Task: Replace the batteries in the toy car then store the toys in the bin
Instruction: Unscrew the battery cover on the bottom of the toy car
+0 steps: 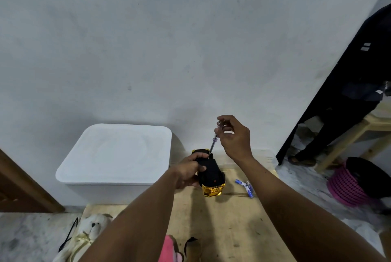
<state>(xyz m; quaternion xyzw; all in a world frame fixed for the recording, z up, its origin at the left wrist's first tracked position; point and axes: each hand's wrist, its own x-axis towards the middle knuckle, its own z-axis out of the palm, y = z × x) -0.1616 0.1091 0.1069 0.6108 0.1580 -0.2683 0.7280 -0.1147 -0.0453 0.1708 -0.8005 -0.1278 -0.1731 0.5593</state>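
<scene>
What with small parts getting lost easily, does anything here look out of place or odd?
The batteries lie loose and askew on the table, right of the toy car; they might roll off. The car is belly-up in the left hand only for the screwdriver.

A plain grey-white wall (148,39) rises right behind the pale wooden worktop (228,225), softly and evenly lit. A mottled grey stone floor (25,236) lies around the worktop. To its left stands dark brown woodwork (19,187), perhaps a door. To its right a pink basket (347,187) sits on the floor, near a light wooden table (347,134) and a person in dark clothes (349,84).
</scene>
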